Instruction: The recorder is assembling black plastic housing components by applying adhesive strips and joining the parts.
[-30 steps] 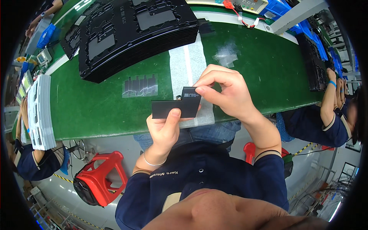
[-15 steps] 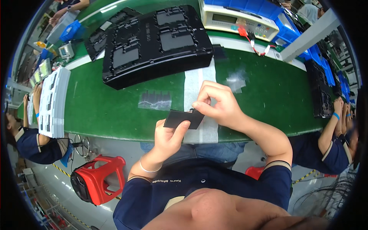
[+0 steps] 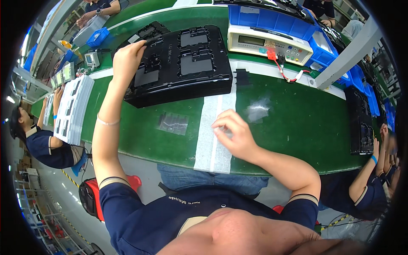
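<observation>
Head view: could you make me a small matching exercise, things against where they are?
Things:
1. left hand
2. right hand
3. clear plastic film
4. cream-coloured meter

Places:
A. lying flat on the green mat, left of the white strip
B. at the far edge of the bench, beside blue bins
C. on the left edge of the black tray stack
D. over the white strip, fingers pinched together

Pairs: 1-C, 2-D, 3-A, 4-B

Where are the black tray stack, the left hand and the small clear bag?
black tray stack (image 3: 187, 63): head view, top tray's moulded face.
left hand (image 3: 126, 59): head view, back of the hand at the stack's left edge.
small clear bag (image 3: 173, 123): head view, its middle.
</observation>
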